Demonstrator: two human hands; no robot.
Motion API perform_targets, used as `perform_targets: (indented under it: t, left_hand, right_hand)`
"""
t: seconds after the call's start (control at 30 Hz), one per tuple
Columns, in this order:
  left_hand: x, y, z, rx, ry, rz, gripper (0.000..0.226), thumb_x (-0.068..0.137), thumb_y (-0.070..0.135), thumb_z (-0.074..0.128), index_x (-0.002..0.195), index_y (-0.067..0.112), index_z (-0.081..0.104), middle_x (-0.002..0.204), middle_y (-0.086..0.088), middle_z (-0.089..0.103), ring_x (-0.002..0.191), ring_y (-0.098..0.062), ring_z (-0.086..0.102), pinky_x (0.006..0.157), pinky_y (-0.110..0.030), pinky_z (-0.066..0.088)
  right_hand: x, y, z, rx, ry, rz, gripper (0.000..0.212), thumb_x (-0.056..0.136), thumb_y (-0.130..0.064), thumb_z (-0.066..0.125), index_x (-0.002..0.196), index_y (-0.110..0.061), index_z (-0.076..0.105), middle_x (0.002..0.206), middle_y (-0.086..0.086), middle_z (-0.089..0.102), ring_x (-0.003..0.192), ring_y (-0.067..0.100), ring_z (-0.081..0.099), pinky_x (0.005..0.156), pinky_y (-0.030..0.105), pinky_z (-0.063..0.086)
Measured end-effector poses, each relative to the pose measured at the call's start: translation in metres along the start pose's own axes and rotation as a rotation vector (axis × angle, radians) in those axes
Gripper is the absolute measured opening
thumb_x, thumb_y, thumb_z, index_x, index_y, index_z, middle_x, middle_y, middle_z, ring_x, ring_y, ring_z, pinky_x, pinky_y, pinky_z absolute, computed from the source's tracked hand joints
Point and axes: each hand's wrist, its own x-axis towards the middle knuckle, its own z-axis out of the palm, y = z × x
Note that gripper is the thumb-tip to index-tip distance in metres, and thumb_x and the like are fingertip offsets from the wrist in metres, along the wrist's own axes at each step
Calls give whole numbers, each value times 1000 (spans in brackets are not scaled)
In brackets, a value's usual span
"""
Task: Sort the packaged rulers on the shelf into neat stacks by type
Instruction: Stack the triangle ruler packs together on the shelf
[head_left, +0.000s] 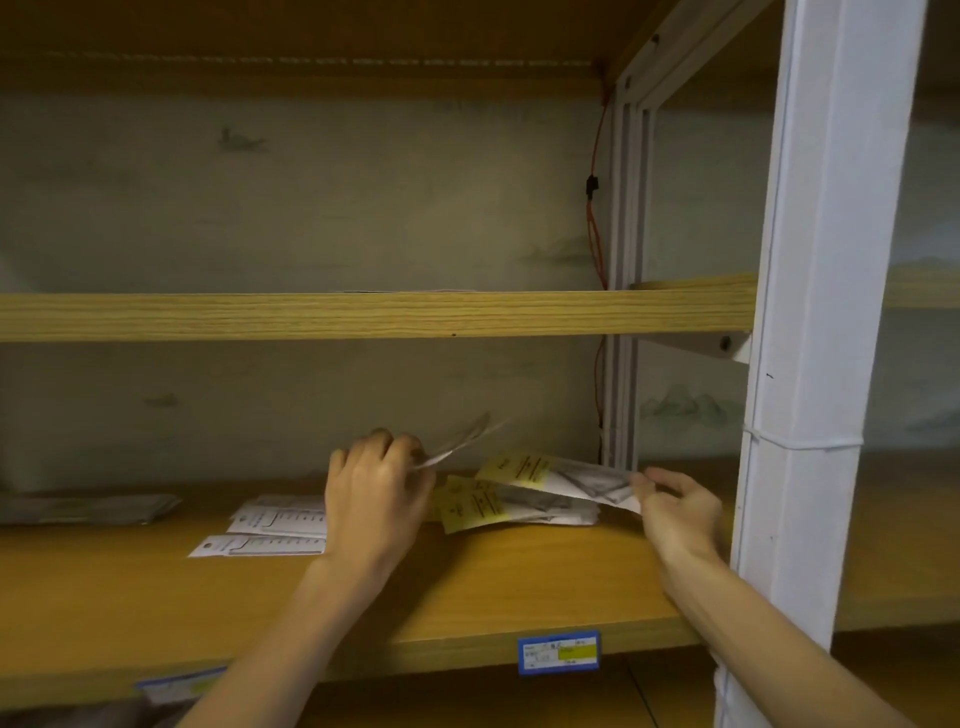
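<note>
In the middle of the frame, the left hand (376, 499) is curled around a thin, blurred packet (457, 441) that sticks up and to the right from its fingers. Below and left of that hand, two white packaged rulers (275, 530) lie flat on the wooden shelf (467, 587), printed with scale marks too small to read. Right of centre, the right hand (675, 512) pinches the end of a packet with a yellow label (558, 475), held tilted just above a small pile of similar yellow-labelled packets (498, 506); the dark print on the labels cannot be read. At the far left, a grey flat stack (83, 508) rests on the same shelf. On the shelf's front edge, lower centre, sits a blue price tag (558, 652) with a yellow patch, its writing illegible. A white post (821, 312) stands at the right.
</note>
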Motion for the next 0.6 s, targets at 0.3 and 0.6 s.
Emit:
perform_targets:
  t: [0.3,0.6]
  left_hand:
    - [-2,3,-6,-20,5,-8,13,72,22,74,82,17,66,78,-3,61,73,-28,59,68,-37,40]
    - [-9,12,-3,-43,-60,-4,17,74,20,77,86,18,66,82,0,63,75,-23,59,69,-35,41]
  right_hand:
    - [-22,6,-10,-233,-341,-51,19,92,-20,62,112,-21,63,114,0,59,107,16,50,87,30,37]
    - [-20,7,-15,-618,-411,-196,27,94,-31,59,120,-28,53,102,-1,63,80,6,57,59,18,42]
